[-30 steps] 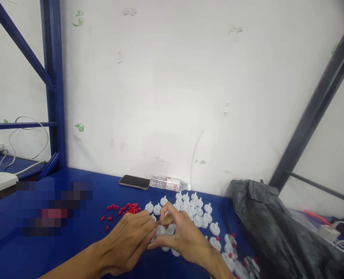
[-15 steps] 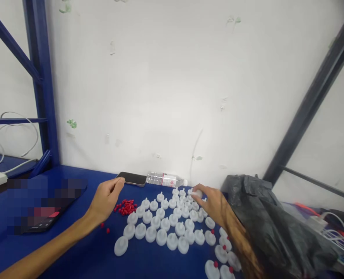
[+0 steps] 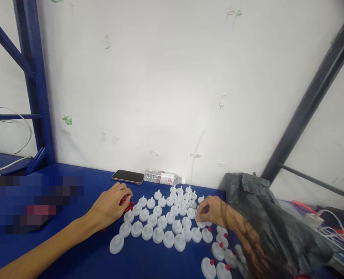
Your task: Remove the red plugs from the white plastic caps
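Over a small pile of red plugs (image 3: 129,206), my left hand (image 3: 110,205) has its fingers curled and thumb close to the fingertips. Some red shows between them, but what they pinch is hidden. My right hand (image 3: 214,211) is at the right side of a spread of white round spouted lids (image 3: 162,222). Its thumb and fingers close on a white spouted lid (image 3: 201,224), mostly covered by the hand. Several lids near my right forearm bear red plugs on their spouts, such as the lid with a red plug (image 3: 208,267) at the front.
A phone (image 3: 127,176) and a clear bottle (image 3: 163,177) lie along the wall. On the right, a black plastic bag (image 3: 255,209) rises beside my forearm, with white cables (image 3: 334,228) beyond. A blurred-out dark object (image 3: 41,205) lies on the blue table (image 3: 81,255) at left.
My left hand has moved right and down onto the red plugs, its fingers curling over them. My right hand has come down and nearer with the white lid. The view has shifted slightly.
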### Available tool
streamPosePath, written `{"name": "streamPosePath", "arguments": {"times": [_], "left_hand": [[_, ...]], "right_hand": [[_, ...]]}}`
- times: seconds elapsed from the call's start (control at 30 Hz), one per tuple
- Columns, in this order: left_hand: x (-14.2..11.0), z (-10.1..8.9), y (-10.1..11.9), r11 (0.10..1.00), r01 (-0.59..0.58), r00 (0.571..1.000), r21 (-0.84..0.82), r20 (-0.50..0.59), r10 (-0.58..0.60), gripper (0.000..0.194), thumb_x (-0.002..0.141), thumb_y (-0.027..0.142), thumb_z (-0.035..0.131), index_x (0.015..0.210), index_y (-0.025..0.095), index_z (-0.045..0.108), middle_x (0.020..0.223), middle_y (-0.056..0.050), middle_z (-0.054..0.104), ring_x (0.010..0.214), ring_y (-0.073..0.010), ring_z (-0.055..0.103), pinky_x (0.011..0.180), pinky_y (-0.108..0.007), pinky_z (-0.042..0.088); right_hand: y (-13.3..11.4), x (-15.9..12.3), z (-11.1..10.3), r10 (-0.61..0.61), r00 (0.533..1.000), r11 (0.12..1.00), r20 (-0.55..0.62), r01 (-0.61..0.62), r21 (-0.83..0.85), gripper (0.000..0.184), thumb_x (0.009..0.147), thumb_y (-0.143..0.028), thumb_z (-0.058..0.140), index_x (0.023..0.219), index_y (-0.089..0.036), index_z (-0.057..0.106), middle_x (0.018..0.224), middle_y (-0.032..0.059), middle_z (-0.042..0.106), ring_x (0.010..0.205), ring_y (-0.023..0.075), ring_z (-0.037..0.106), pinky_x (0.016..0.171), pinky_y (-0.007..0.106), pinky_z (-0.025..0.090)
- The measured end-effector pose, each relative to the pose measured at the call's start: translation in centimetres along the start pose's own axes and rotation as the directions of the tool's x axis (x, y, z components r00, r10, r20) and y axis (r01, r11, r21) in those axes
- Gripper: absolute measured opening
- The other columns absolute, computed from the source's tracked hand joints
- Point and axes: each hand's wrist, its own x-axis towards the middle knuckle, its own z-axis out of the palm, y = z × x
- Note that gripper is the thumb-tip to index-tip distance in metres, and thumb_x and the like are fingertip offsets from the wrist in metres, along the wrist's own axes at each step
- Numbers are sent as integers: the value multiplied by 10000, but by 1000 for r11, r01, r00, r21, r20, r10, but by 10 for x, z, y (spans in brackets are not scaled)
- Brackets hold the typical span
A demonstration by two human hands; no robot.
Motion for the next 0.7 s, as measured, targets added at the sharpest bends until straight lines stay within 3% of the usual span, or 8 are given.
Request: {"name": "streamPosePath", "arguments": {"times": [0.17,0.3,0.47,0.7], "left_hand": [[0,1,-1,1000,-5,999,-1,-46,5,225,956,224,458,951,211,682,967,-48,685,912,-214,604,720,-279,439],[1,2,-2,1000,22,999,11,-23,-22,218,933,219,466,1011,218,669,1003,-54,701,944,-228,607,755,-303,464],[2,1,-4,998,41,999,46,34,-42,195,918,224,468,917,228,663,938,-50,694,945,-239,602,751,-326,463],[3,-2,-3,995,43,994,85,97,-51,241,952,240,443,878,221,673,967,-56,691,969,-247,586,787,-349,463]], "right_hand": [[-6,-4,-6,5,1000,999,22,-6,41,234,757,-435,733,816,-218,798,800,27,764,733,202,670,663,291,475],[2,-13,-15,81,996,991,45,-85,103,271,746,-429,729,890,-205,774,811,35,754,712,196,671,645,287,477],[5,-25,-14,224,953,955,204,-257,150,319,563,-306,812,877,-261,780,940,38,788,701,213,704,613,281,491],[10,-11,12,277,951,956,140,-287,57,229,408,-164,762,622,-241,740,666,23,716,542,211,637,495,306,398]]}}
